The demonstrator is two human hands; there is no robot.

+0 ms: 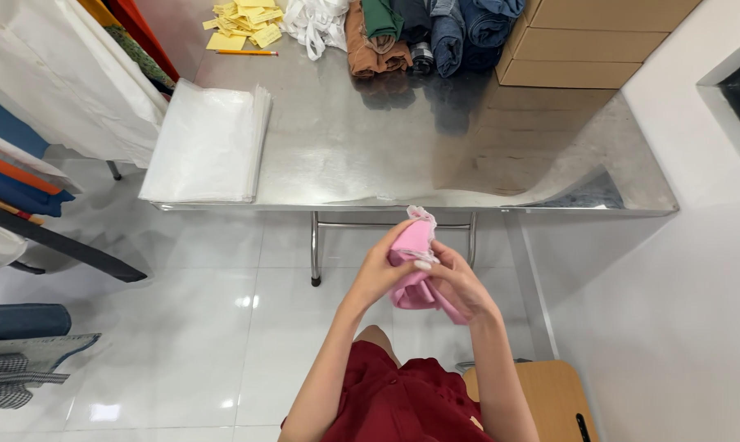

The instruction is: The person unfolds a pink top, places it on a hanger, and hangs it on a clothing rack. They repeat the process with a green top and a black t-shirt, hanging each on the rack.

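Below, white glossy floor tiles (181,327) under a steel table (370,147).

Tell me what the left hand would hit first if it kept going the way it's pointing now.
The left hand points up and rightward, its grip closed on the small pink folded cloth. Past the cloth, it would probably meet the front edge of the shiny steel table, though depth is unclear.
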